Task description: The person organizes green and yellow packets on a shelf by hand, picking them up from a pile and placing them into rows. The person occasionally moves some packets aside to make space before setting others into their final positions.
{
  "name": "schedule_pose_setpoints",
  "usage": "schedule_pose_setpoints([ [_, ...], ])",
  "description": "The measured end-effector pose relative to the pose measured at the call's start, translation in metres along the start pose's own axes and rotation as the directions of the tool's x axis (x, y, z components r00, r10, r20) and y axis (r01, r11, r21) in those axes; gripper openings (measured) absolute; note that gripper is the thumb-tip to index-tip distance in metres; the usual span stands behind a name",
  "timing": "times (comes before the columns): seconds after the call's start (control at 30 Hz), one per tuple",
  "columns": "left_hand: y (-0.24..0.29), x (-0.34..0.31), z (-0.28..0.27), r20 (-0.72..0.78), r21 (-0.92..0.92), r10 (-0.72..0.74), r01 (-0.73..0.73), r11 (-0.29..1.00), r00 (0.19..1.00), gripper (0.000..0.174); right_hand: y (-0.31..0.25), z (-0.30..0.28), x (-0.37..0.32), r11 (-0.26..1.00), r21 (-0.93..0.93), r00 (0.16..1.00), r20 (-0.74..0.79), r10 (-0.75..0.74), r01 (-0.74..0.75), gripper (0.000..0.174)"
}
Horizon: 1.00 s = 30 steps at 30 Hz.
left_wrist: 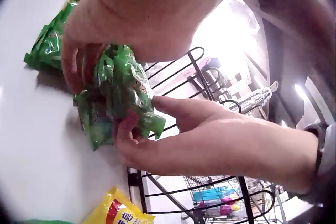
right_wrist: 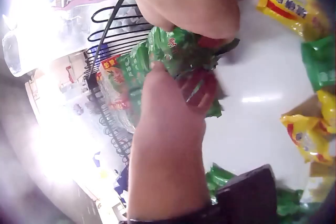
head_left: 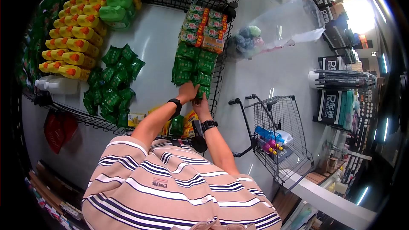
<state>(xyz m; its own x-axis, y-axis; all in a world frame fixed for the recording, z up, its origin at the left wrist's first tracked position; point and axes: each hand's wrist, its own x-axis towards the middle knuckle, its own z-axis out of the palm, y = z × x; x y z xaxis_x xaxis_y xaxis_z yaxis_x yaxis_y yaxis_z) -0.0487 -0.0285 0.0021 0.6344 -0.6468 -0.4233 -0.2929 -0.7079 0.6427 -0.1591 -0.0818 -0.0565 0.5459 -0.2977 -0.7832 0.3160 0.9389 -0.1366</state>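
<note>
At the near end of a stacked row of green packets (head_left: 185,61), both hands work close together. My left hand (head_left: 186,92) curls its fingers over a glossy green plastic packet (left_wrist: 128,85) from above. From the near side, my right hand (head_left: 202,108) pinches the same packet's lower end, thumb on one face and fingers beneath, as the left wrist view shows. White printed characters show on the green wrapping. A black wire rim (left_wrist: 197,74) runs right beside the packets. Part of the packet is hidden behind the fingers.
Loose green packets (head_left: 111,79) lie in a heap on the left of the white shelf. Behind them stand rows of yellow bottles (head_left: 79,44) and green bottles (head_left: 116,12). Orange-and-green packs (head_left: 194,25) continue the row. A shopping cart (head_left: 277,132) stands at the right.
</note>
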Motion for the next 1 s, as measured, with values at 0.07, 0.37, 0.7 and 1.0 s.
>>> schedule_pose_setpoints([
  [0.07,0.008,0.003,-0.006,-0.140,-0.002,-0.069,0.070,0.998,0.988,0.055,0.001,0.011,-0.005,0.998,-0.058,0.998,-0.057,-0.028,0.025,0.027],
  [0.37,0.006,0.054,0.001,-0.232,-0.150,-0.010,-0.025,0.988,0.973,0.043,0.016,-0.029,0.011,-0.035,-0.798,0.669,0.527,-0.525,0.601,0.025],
  [0.7,-0.034,0.060,0.027,-0.279,-0.454,-0.051,-0.085,0.887,0.959,0.034,0.006,-0.046,0.024,0.409,-0.674,0.788,0.542,-0.292,0.615,0.029],
  [1.0,-0.151,-0.033,-0.118,-0.447,-0.319,-0.189,0.041,0.947,0.874,0.035,0.040,-0.027,-0.010,0.940,-0.323,0.867,-0.493,-0.072,-0.106,0.058],
])
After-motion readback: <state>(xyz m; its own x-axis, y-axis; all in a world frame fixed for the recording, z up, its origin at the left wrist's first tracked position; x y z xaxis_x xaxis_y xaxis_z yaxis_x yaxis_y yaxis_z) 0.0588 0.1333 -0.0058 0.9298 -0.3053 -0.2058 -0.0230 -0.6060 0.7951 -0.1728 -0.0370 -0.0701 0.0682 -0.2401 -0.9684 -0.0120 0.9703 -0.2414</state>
